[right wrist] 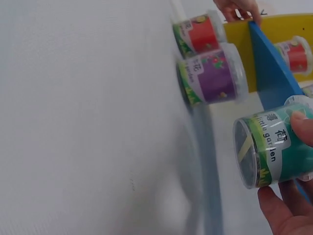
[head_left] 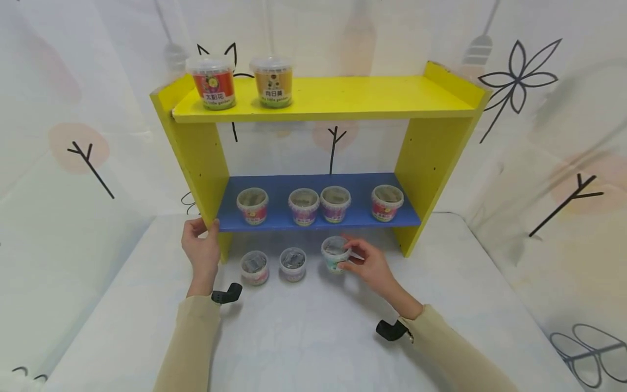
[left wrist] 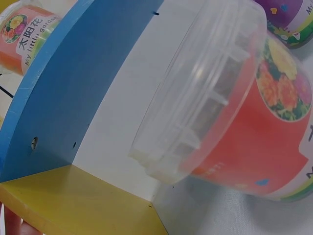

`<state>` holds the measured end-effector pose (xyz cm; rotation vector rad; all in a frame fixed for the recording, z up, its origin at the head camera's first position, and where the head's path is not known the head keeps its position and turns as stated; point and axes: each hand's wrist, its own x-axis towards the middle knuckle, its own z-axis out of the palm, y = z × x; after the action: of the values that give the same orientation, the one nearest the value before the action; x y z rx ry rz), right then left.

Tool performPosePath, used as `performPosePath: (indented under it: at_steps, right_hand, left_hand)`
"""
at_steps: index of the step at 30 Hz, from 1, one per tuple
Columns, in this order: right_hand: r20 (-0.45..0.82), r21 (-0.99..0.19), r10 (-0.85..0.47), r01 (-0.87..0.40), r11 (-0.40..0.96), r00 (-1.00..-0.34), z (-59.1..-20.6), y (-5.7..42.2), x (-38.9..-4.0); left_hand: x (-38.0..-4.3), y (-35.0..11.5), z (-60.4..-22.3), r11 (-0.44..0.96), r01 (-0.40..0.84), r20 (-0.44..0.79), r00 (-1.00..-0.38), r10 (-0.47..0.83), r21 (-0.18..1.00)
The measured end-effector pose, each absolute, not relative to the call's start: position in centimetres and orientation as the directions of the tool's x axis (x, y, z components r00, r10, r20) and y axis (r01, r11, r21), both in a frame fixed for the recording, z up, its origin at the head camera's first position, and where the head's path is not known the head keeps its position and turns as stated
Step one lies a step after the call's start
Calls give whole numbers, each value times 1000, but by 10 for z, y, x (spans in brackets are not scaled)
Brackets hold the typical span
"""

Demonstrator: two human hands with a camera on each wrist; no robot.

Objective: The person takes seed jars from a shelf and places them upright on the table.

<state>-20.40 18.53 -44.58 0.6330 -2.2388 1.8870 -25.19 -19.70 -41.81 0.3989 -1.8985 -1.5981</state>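
Observation:
My right hand [head_left: 373, 270] grips a green-labelled plastic planter cup [head_left: 334, 253] between thumb and fingers, just in front of the blue shelf [head_left: 313, 226]. In the right wrist view this cup [right wrist: 281, 147] is tilted, its clear base showing. My left hand [head_left: 202, 251] holds the shelf unit's yellow left side panel [head_left: 198, 158], thumb at the blue shelf's left front corner. To the left of the held cup, a red-labelled cup [head_left: 254, 268] and a purple-labelled cup [head_left: 293, 265] stand on the white table. The red-labelled cup [left wrist: 254, 142] fills much of the left wrist view.
Several lidded cups line the blue shelf, among them a red one [head_left: 252, 207] at left and another red one [head_left: 387, 203] at right. On the yellow top board [head_left: 362, 98] stand a red cup [head_left: 211, 84] and an orange cup [head_left: 272, 83]. A patterned cloth [head_left: 73, 109] hangs behind.

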Motion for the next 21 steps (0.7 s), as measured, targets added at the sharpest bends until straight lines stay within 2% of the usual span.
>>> performPosePath:
  at_steps: [13, 21]
  right_hand:
    - [321, -925, -253, -359, 123, -913, -464, 178, -213]
    - [303, -914, -262, -357, 193, -917, -473, 174, -212]
  left_hand:
    - [-254, -196, -417, 222, 155, 260, -766, -589, 962]
    - [-253, -197, -418, 214, 153, 252, -771, -585, 965]
